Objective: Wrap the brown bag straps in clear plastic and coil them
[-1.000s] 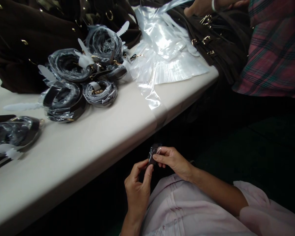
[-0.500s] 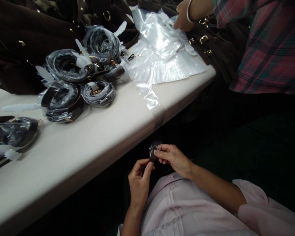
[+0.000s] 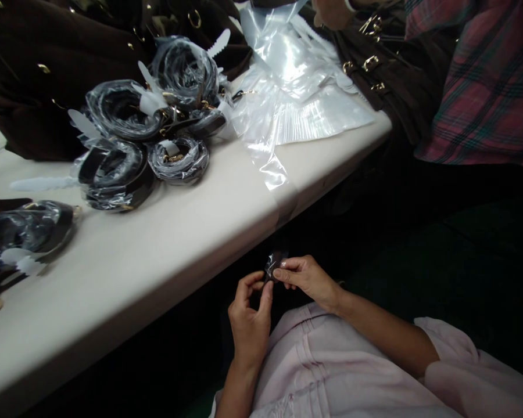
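Past the table's front edge, my right hand (image 3: 309,283) pinches a small dark piece in clear plastic wrap (image 3: 272,263) between thumb and fingers. My left hand (image 3: 249,316) is closed at the lower end of the same piece, its thumb and index finger curved round it. The fingers cover much of the piece, and its exact kind cannot be made out. Both hands are over my lap, close together and below the level of the tabletop.
Plastic-wrapped coiled straps (image 3: 178,159) lie on the white table (image 3: 165,244). Clear plastic bags (image 3: 305,116) are fanned out near the table's edge. Dark brown bags (image 3: 35,93) with gold fittings stand behind. A co-worker in a plaid shirt (image 3: 475,98) is at the right.
The view has shifted slightly. My left thumb and index finger have moved a little on the wrapped piece. The co-worker's hand has moved up towards the frame's top edge.
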Tool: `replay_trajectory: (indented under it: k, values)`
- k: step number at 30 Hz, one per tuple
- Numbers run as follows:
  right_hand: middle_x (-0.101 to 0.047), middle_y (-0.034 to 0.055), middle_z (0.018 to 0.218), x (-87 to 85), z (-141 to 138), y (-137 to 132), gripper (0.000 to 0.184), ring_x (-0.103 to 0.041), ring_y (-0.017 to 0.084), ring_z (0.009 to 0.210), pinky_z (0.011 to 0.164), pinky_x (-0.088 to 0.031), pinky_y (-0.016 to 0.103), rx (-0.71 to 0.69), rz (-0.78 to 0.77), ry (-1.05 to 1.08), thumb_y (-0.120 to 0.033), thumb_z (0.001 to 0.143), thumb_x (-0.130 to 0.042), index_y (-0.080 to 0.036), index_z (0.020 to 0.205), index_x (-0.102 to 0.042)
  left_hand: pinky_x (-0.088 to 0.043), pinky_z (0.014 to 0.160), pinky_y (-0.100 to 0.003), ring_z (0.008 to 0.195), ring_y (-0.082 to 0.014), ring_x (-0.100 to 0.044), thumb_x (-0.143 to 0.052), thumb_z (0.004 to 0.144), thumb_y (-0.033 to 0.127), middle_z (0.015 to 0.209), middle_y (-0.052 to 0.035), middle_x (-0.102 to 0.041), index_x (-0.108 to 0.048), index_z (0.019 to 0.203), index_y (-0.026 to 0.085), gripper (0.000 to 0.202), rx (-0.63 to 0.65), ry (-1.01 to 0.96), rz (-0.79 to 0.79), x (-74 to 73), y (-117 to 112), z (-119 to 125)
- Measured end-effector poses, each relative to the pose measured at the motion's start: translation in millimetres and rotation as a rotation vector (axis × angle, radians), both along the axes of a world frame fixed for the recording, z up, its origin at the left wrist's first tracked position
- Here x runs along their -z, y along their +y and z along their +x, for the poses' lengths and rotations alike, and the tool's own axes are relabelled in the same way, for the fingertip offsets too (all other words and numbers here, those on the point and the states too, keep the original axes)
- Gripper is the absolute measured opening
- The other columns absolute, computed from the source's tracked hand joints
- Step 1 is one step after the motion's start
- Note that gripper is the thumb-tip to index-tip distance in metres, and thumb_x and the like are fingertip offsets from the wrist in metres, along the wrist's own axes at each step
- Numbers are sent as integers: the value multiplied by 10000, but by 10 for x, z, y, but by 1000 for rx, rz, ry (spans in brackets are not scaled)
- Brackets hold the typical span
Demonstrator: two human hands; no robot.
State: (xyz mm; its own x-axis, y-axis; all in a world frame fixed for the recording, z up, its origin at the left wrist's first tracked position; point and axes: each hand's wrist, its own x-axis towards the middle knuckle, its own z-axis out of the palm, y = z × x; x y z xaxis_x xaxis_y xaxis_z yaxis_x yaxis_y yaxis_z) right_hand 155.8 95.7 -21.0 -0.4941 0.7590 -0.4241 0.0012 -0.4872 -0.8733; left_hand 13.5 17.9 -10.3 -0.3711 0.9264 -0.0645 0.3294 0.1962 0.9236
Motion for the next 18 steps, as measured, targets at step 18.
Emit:
replay_trajectory:
  k: [18]
  values:
    - [-637,51,956,-15,7,-227,202,-607,176,868,707,-523,273,73,908,-307,-100,854,-623,-187,1036,-629,-500,806,-275,877,-160,-656,-588,905,342,970,-20,-693,-625,1114,238,236,55,-23,-100,87,-1,7]
